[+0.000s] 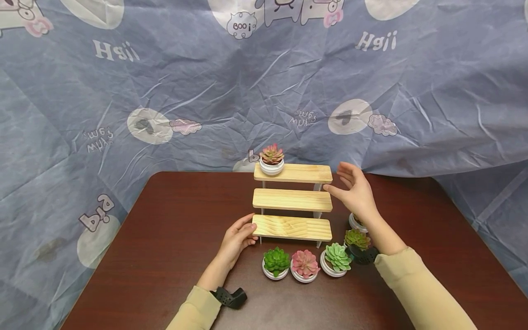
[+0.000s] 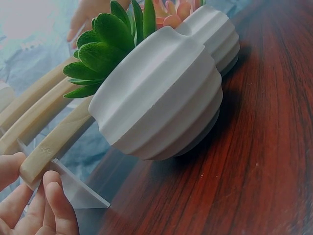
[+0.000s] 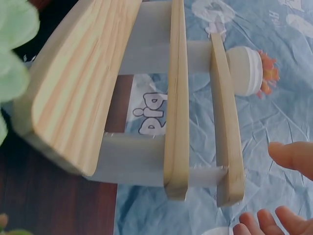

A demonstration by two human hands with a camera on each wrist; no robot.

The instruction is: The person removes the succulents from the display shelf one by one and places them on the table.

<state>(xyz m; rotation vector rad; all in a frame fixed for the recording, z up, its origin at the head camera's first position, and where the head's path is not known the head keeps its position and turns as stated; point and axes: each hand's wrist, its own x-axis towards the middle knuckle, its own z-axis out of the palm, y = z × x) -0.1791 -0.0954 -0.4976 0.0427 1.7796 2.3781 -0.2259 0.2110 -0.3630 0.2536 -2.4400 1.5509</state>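
A three-tier wooden display stand (image 1: 292,200) with clear supports stands on the table. At its lowest board's left end, my left hand (image 1: 237,238) pinches the wood, thumb above and fingers beneath; the left wrist view shows the board (image 2: 44,154) between them. My right hand (image 1: 355,190) is beside the right ends of the upper boards, thumb spread from the fingers and nothing between them. A pink-green potted succulent (image 1: 272,160) sits on the top board's left end. In front of the stand are a dark green succulent (image 1: 276,261), a pink one (image 1: 305,263) and a pale green one (image 1: 337,257).
An olive-green succulent (image 1: 357,239) and another white pot (image 1: 356,222) stand right of the stand, partly covered by my right arm. The dark red-brown table (image 1: 185,220) ends at a blue printed cloth (image 1: 231,91) hanging behind it.
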